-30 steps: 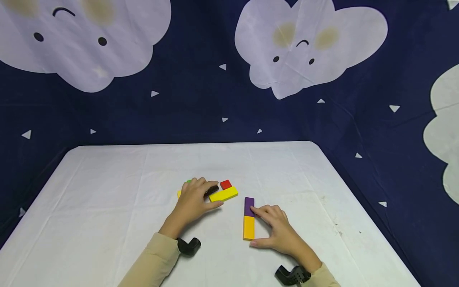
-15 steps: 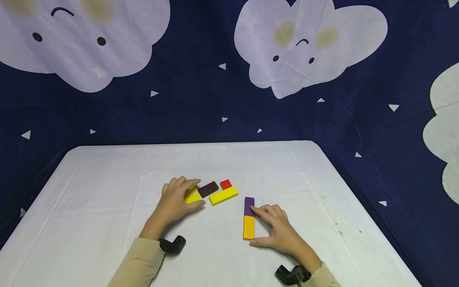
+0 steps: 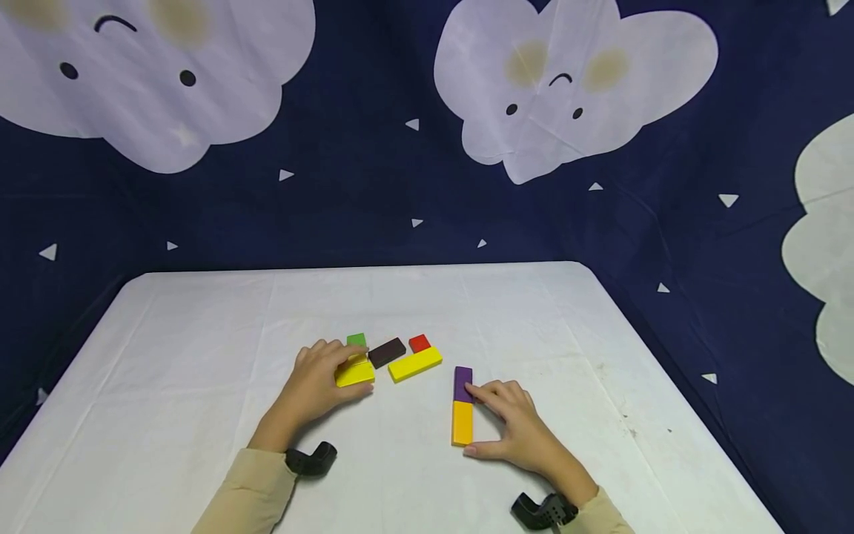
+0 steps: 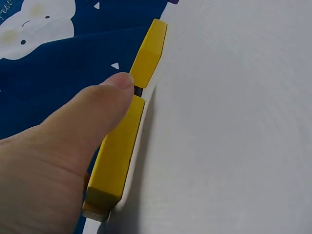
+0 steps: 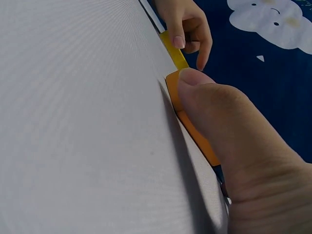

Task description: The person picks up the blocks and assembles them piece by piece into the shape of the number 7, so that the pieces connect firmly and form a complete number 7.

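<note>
My left hand (image 3: 310, 389) is at a yellow block (image 3: 355, 374), its thumb along the near side and its fingers over the far side. The thumb also shows against this yellow block (image 4: 119, 151) in the left wrist view. Part of another yellow piece lies behind it, mostly hidden by the fingers. On the right, a purple block (image 3: 463, 384) and an orange block (image 3: 462, 424) lie end to end in a line. My right hand (image 3: 517, 426) holds the pair, its index fingertip on the purple block's side and its thumb at the orange block's near end.
Beyond the left hand lies a green block (image 3: 356, 340). A dark brown block (image 3: 387, 353), a long yellow block (image 3: 415, 364) and a red block (image 3: 419, 343) sit between the hands, farther back. All lie on a white-covered table (image 3: 200, 356) before a dark blue cloud-print curtain (image 3: 360, 185).
My left hand has moved left and toward me, away from the brown block to the yellow one, which has shifted slightly nearer. The green block shows more. The right hand has stayed put.
</note>
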Demonstrator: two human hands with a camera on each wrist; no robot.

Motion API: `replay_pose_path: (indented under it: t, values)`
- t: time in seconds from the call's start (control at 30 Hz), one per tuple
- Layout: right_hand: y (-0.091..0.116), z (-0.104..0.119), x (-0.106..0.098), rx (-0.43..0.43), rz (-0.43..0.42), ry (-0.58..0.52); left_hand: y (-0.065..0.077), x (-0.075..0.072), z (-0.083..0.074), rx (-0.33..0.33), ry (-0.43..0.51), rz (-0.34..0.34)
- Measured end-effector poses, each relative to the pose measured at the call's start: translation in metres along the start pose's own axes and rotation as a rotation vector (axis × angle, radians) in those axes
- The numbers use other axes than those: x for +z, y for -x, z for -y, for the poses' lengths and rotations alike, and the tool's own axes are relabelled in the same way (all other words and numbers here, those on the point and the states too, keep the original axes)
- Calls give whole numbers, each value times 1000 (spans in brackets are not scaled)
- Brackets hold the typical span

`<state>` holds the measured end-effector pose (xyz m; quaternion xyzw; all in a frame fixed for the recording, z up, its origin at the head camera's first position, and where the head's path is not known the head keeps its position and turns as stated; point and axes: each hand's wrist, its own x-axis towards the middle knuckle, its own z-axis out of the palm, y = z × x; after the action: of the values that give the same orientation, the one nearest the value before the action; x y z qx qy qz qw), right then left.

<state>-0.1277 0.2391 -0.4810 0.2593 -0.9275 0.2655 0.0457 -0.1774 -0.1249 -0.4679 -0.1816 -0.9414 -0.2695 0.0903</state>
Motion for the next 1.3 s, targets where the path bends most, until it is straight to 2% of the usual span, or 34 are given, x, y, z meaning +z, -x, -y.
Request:
replay_pose_path:
  t: [0.17,0.43,0.6,0.77,1.03,1.3]
  values:
    - [0,-1,1,5,1,7,0,-1,6,-20,-1,-19]
    - [0,1,-2,12,3,-3,-1,-7,18,-92,76,-29]
    - [0,1,-1,6,-4,0,0,-8,18,-38,83,-37]
    - [0,0,0,4,-4,0,1,-7,7,28,78,-16]
    - [-1,2,-1,6,0,-8,5,-6,-5,82,-94,38]
    - [-1,3,-1,37,21,-12,9,-4,-10,81,-187,88]
